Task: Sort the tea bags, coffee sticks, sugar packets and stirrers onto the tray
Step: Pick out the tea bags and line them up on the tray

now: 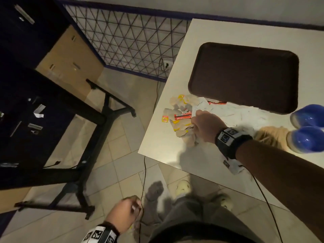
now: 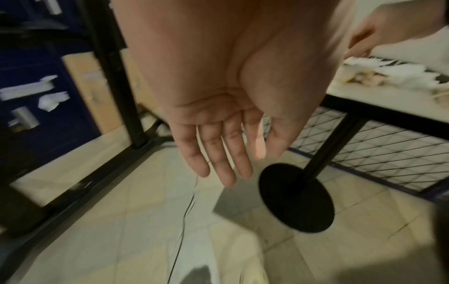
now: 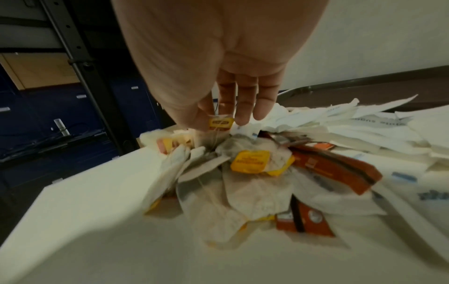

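I stand on a pale tiled floor (image 1: 122, 134) at the corner of a white table (image 1: 163, 141), with a dark blue cabinet (image 1: 22, 106) and a black-framed stand to my left and a wire mesh panel (image 1: 126, 39) along the wall. On the table, a dark brown tray (image 1: 245, 74) sits at the far side. Just in front of it, touching its near edge, lies a mixed heap: tea bags (image 3: 252, 184) with yellow tags, reddish-brown coffee sticks (image 3: 340, 169), and white sugar packets (image 3: 379, 123) fanned out to the right. A bundle of wooden stirrers (image 1: 270, 135) lies further right, beside two glossy blue objects (image 1: 308, 130) I cannot identify.

My right hand (image 1: 205, 127) reaches down into the near left part of the heap. In the right wrist view, my thumb and a finger pinch a small yellow tea bag tag (image 3: 220, 123), its thread trailing down to the pile.

My left hand (image 2: 218, 134) hangs by my side above the floor, well apart from the table, fingers straight and relaxed, holding nothing.
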A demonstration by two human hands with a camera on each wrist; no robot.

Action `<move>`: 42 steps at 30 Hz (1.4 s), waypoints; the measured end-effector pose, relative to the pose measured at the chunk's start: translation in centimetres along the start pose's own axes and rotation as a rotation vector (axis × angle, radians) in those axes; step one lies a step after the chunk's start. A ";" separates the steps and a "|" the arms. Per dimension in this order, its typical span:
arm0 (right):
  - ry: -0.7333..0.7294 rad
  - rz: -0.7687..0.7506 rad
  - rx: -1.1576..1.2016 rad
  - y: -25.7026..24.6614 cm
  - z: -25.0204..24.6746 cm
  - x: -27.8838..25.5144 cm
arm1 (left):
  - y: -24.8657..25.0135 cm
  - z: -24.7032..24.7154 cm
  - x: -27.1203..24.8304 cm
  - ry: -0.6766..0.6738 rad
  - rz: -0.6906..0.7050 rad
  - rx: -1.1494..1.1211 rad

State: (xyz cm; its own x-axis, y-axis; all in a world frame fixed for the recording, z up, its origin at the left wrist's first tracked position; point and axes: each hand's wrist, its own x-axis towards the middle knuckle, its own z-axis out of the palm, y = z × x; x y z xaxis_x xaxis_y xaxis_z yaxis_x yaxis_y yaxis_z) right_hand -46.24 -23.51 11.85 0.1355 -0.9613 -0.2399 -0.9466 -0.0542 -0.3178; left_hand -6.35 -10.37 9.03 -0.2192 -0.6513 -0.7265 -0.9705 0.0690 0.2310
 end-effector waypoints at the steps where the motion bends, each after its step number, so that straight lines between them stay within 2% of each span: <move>1: 0.027 0.001 0.007 0.3 -0.3 0.0 | 1.6 -2.5 1.2 0.046 0.035 -0.001; 4: 0.103 -0.015 0.066 1.4 -1.9 -0.6 | 7.1 -8.7 4.6 0.217 0.280 -0.046; 7: 0.186 -0.050 0.170 3.0 -3.7 -1.9 | 13.1 -13.4 7.6 0.327 0.518 -0.098; 10: 0.231 -0.108 0.198 4.7 -4.8 -3.8 | 19.0 -15.6 9.9 0.417 0.722 -0.199; 12: 0.248 -0.157 0.218 6.1 -5.7 -5.0 | 21.9 -15.6 10.9 0.396 0.798 -0.230; 15: 0.179 -0.160 0.379 7.2 -7.2 -7.1 | 25.1 -14.5 11.5 0.291 0.836 -0.279; 18: 0.078 -0.117 0.522 7.7 -7.8 -8.7 | 27.7 -13.1 11.9 0.136 0.883 -0.444; 20: 0.060 -0.104 0.609 8.5 -7.5 -9.4 | 29.0 -12.1 12.3 0.039 0.903 -0.548; 25: 0.173 -0.062 0.798 9.9 -6.4 -10.8 | 30.6 -10.1 12.4 0.083 0.889 -0.652; 29: 0.264 -0.057 0.919 8.9 -5.8 -13.4 | 30.7 -8.2 10.2 0.113 0.863 -0.786; 34: 0.366 -0.075 0.794 6.0 -5.9 -17.4 | 30.7 -6.5 6.0 0.060 0.894 -0.883; 38: 0.435 -0.053 0.697 4.2 -6.3 -19.7 | 30.6 -5.9 4.3 0.118 0.934 -0.875; 42: 0.480 -0.026 0.699 3.1 -6.1 -19.6 | 29.8 -5.4 4.3 0.143 0.978 -0.897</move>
State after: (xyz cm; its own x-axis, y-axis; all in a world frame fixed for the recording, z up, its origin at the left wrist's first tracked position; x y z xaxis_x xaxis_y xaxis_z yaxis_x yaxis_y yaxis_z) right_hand -53.64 -6.50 21.20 -0.1338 -0.9810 0.1403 -0.5248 -0.0499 -0.8498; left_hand -35.71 -15.18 16.26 -0.7166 -0.6962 0.0420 -0.0081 0.0685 0.9976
